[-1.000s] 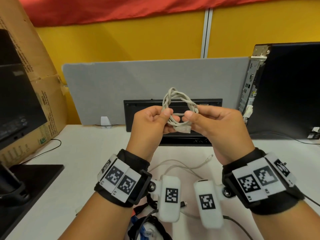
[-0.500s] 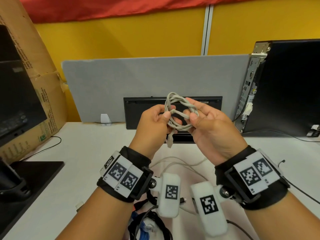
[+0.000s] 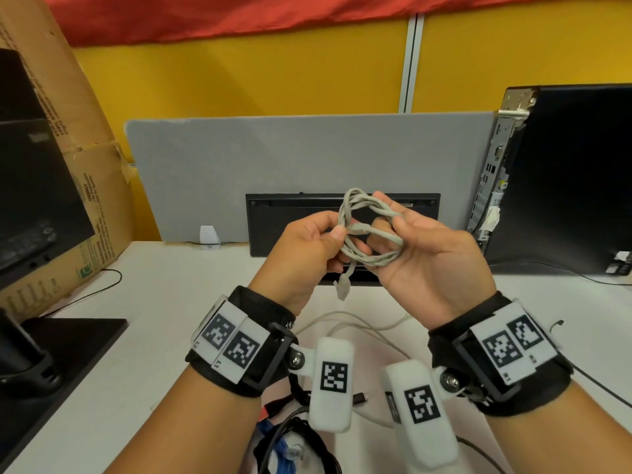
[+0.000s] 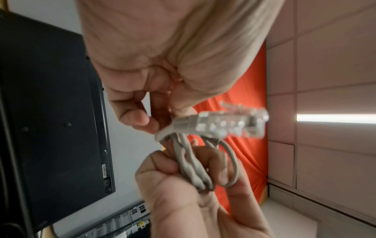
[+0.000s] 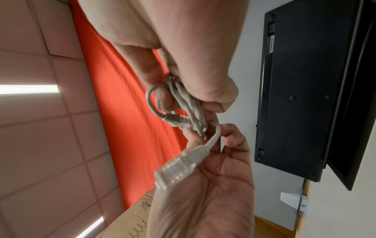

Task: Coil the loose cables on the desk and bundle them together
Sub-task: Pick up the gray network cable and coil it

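Observation:
A grey network cable (image 3: pixel 371 260) is wound into a small coil and held in the air over the desk by both hands. My left hand (image 3: pixel 328 241) pinches the coil's left side between thumb and fingers. My right hand (image 3: pixel 407 230), palm turned toward me, grips the right side with its fingers curled round the strands. One clear plug (image 3: pixel 342 289) dangles below the coil; the other end (image 3: pixel 359 229) lies across its middle. In the left wrist view the plug (image 4: pixel 227 124) sits blurred above the strands (image 4: pixel 189 162). The right wrist view shows the plug (image 5: pixel 179 165) beside the left palm.
Loose white cables (image 3: pixel 359 325) lie on the white desk (image 3: pixel 154 336) under my hands, and a black cable bundle (image 3: pixel 294 443) sits at the near edge. A black keyboard (image 3: pixel 290 220) leans on the grey partition. A PC tower (image 3: pixel 564 179) stands right, a cardboard box (image 3: pixel 85 200) left.
The plug held between both hands a second ago now hangs free under the coil. My right hand has turned palm-up and shifted its grip on the coil.

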The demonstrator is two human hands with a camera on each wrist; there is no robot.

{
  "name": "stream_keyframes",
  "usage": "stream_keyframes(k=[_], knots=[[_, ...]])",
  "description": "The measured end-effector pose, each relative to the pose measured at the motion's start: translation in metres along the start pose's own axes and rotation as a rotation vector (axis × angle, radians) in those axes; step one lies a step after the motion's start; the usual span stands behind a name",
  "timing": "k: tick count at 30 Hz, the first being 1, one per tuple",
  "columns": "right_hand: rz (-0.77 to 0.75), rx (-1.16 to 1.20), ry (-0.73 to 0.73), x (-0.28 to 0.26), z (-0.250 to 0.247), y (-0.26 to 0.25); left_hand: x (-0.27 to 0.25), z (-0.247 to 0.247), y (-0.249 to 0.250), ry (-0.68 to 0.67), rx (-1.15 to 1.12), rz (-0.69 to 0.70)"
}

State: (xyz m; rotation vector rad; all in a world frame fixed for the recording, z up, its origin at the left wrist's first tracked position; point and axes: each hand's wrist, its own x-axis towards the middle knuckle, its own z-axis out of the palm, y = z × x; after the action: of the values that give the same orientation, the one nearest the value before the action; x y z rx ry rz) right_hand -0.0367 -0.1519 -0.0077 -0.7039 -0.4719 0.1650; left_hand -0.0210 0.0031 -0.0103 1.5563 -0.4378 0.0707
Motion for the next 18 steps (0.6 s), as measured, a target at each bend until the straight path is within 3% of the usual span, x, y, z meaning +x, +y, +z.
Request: stream_keyframes(k=[13,18], knots=[[0.1,-0.028,-0.081,0.0013,-0.0012,-0.0058,-0.0027,0.0026,0.0055,0.001,-0.069,-0.074],[0.083,-0.264,-0.077,0.0005,-0.0031,-0.0094,-0.0032,-0.0011,0.0078,0.073,-0.027,-0.069]])
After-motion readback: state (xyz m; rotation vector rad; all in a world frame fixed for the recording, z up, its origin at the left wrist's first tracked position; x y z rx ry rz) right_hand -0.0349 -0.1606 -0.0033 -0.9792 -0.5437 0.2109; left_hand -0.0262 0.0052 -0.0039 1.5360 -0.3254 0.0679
